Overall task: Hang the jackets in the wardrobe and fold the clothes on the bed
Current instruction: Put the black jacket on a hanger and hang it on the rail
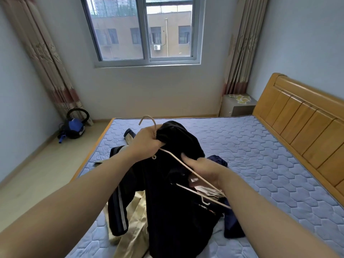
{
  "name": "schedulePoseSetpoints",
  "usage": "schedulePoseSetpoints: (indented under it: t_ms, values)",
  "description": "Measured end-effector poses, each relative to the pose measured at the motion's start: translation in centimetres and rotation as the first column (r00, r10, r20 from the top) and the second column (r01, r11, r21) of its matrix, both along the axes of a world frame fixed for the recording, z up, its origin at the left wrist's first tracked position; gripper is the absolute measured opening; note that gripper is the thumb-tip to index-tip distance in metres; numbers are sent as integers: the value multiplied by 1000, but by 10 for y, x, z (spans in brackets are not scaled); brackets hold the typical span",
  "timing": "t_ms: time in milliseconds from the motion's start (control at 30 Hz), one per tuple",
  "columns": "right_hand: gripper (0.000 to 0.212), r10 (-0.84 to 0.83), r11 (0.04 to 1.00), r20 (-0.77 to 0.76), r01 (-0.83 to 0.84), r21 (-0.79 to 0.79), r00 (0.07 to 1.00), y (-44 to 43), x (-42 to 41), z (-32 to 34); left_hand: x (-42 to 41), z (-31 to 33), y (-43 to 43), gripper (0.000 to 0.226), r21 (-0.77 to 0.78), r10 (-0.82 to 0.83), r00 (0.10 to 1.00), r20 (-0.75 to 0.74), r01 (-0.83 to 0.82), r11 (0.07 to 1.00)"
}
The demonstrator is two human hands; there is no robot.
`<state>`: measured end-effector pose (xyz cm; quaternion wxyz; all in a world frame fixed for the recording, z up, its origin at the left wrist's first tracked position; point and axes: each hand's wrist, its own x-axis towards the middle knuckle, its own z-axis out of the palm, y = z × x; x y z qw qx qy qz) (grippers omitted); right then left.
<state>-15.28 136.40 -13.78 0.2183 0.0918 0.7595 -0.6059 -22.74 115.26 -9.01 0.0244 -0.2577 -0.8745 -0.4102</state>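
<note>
Daylit window (143, 30) between curtains (44, 53), pale walls (149, 90), wooden headboard (301, 116), vacuum (73, 127) on floor (37, 164).

You face a window (147, 30) flanked by curtains (42, 53), with a blue vacuum cleaner (73, 127) on the floor left and a nightstand (236, 107) right.

Both arms are bare for their whole visible length, the left forearm (78, 187) and the right forearm (270, 215) uncovered from the lower edge of the view to the wrists. They look slender and smooth, swelling broad near the lens through the wide-angle distortion. The left hand (147, 140) and right hand (204, 170) are bare too, with a short plain nail (183, 155) showing on one right fingertip.
</note>
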Motion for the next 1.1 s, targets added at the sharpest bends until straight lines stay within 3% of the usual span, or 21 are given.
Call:
schedulePoseSetpoints:
  t_ms: [133,200,300,433,500,567,633,867,1100]
  values:
    - [41,-211,977,-122,215,17,970,-7,-30,12,2,3,-26,5,-14,107,994,-14,-107,994]
    - [28,-301,952,-169,307,11,939,-8,-46,17,1,3,-43,13,-51,153,987,-40,-155,987]
    - [23,-360,927,-279,375,2,890,-16,-59,38,4,5,-71,9,-135,225,970,-96,-236,962]
    - [29,-89,996,-315,80,-42,945,-38,-69,67,18,5,-112,8,-205,365,915,-174,-396,895]
    - [44,135,983,-247,-99,152,960,-48,-70,77,23,7,-130,16,-215,447,872,-199,-484,848]
    - [38,246,915,-212,-155,372,946,-59,-70,82,29,7,-150,18,-224,517,834,-193,-550,805]
    - [30,277,897,-204,-177,405,939,-77,-71,84,39,5,-170,16,-221,584,784,-210,-620,753]
    - [26,330,916,-197,-263,303,923,-146,-73,83,74,-3,-217,23,-134,753,576,-319,-814,566]
    - [33,174,967,-281,-217,-130,944,-224,-71,90,106,2,-231,21,-133,756,579,-306,-812,568]
